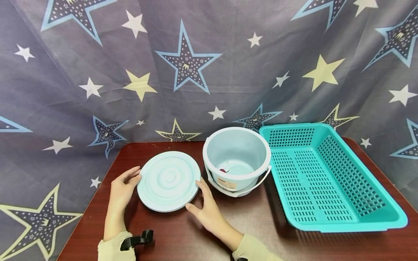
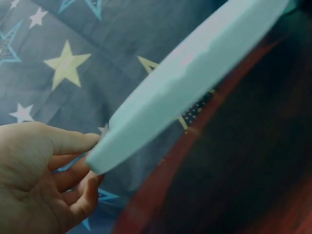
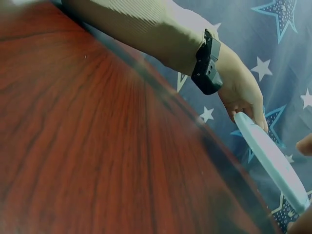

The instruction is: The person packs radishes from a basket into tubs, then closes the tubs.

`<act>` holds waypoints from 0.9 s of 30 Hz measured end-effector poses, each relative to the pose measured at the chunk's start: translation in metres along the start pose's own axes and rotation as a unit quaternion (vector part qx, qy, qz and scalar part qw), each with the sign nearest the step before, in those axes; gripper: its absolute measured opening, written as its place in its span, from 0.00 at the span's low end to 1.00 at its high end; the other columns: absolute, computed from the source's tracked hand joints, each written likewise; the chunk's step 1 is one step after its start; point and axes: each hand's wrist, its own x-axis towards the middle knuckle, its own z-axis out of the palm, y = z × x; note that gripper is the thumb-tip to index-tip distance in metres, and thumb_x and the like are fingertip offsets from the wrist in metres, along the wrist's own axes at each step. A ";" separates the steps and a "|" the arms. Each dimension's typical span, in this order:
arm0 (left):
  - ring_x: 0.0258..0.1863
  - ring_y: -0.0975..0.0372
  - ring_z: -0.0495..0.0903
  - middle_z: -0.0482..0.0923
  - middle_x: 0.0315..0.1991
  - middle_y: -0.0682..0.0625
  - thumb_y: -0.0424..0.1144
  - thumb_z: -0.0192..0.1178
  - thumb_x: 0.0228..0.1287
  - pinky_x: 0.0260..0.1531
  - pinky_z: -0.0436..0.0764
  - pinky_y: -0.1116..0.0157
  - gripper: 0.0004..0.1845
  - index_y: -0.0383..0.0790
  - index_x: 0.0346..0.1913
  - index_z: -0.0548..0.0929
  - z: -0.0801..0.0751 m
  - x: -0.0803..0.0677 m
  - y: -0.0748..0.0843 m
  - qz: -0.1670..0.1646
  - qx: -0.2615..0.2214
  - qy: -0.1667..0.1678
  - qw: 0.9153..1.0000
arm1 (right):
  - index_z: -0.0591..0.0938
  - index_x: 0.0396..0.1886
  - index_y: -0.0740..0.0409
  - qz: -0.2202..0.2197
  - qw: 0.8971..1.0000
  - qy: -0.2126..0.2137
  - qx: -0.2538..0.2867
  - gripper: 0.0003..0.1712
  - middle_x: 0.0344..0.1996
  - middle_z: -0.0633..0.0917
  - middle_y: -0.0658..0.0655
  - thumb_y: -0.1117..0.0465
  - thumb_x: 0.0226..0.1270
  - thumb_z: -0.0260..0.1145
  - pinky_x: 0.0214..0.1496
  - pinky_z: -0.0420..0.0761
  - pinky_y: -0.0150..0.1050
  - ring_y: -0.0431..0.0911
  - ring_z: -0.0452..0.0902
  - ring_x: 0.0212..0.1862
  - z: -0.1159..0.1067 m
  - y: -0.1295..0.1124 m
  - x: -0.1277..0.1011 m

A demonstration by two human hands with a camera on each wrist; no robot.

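A pale mint round lid [image 1: 169,181] with concentric rings is held tilted above the dark red table, its edge visible in both wrist views. My left hand [image 1: 121,190] pinches the left rim between thumb [image 2: 80,141] and curled fingers. At the opposite side my right hand [image 1: 209,212] has its fingers spread at the rim, with a fingertip and the thumb near the edge. In the right wrist view one finger [image 3: 304,145] stands apart from the lid. To the right of the lid stands a pale blue bucket [image 1: 236,156] with its white handle lowered.
Inside the bucket lies a small dark red item [image 1: 222,170], its kind unclear. A turquoise perforated basket [image 1: 388,214] takes up the table's right side. A star-patterned cloth [image 1: 254,83] hangs behind the table [image 1: 176,232].
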 end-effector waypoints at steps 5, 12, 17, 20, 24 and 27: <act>0.44 0.78 0.79 0.82 0.54 0.45 0.36 0.61 0.70 0.43 0.74 0.81 0.20 0.37 0.62 0.80 -0.007 -0.002 0.008 0.001 0.002 0.019 1.000 | 0.60 0.73 0.67 -0.035 0.999 -0.010 0.004 0.42 0.77 0.51 0.62 0.65 0.64 0.68 0.72 0.58 0.53 0.53 0.49 0.76 0.001 -0.008 -0.004; 0.48 0.76 0.74 0.82 0.52 0.56 0.42 0.61 0.71 0.42 0.73 0.80 0.20 0.39 0.62 0.81 -0.020 -0.011 0.027 -0.009 0.011 0.037 0.999 | 0.59 0.74 0.64 -0.089 0.996 -0.011 -0.006 0.42 0.78 0.49 0.58 0.64 0.65 0.68 0.70 0.63 0.51 0.51 0.54 0.74 0.001 -0.025 -0.010; 0.46 0.74 0.77 0.82 0.44 0.66 0.40 0.62 0.70 0.41 0.74 0.80 0.21 0.37 0.62 0.80 -0.027 -0.019 0.044 -0.015 -0.038 0.055 0.998 | 0.59 0.75 0.60 -0.113 0.993 -0.014 -0.010 0.43 0.79 0.47 0.54 0.63 0.65 0.69 0.70 0.64 0.46 0.49 0.53 0.75 -0.001 -0.039 -0.015; 0.45 0.74 0.77 0.82 0.40 0.68 0.38 0.64 0.68 0.40 0.74 0.81 0.21 0.37 0.62 0.81 -0.029 -0.022 0.054 -0.025 -0.064 0.070 0.995 | 0.59 0.76 0.59 -0.134 0.991 -0.008 -0.013 0.43 0.79 0.47 0.54 0.63 0.65 0.69 0.70 0.65 0.44 0.48 0.53 0.75 -0.003 -0.045 -0.016; 0.44 0.72 0.79 0.84 0.39 0.66 0.34 0.65 0.66 0.41 0.74 0.81 0.20 0.38 0.60 0.82 -0.030 -0.028 0.068 -0.031 -0.109 0.093 0.989 | 0.60 0.76 0.59 -0.164 0.986 0.007 -0.016 0.42 0.79 0.49 0.56 0.64 0.66 0.68 0.70 0.64 0.44 0.50 0.53 0.75 -0.007 -0.054 -0.018; 0.45 0.71 0.80 0.84 0.40 0.63 0.32 0.65 0.65 0.41 0.74 0.80 0.20 0.38 0.60 0.83 -0.031 -0.033 0.076 -0.024 -0.140 0.104 0.984 | 0.60 0.76 0.58 -0.177 0.984 0.016 -0.017 0.41 0.79 0.50 0.55 0.65 0.67 0.68 0.70 0.64 0.46 0.49 0.51 0.76 -0.011 -0.061 -0.019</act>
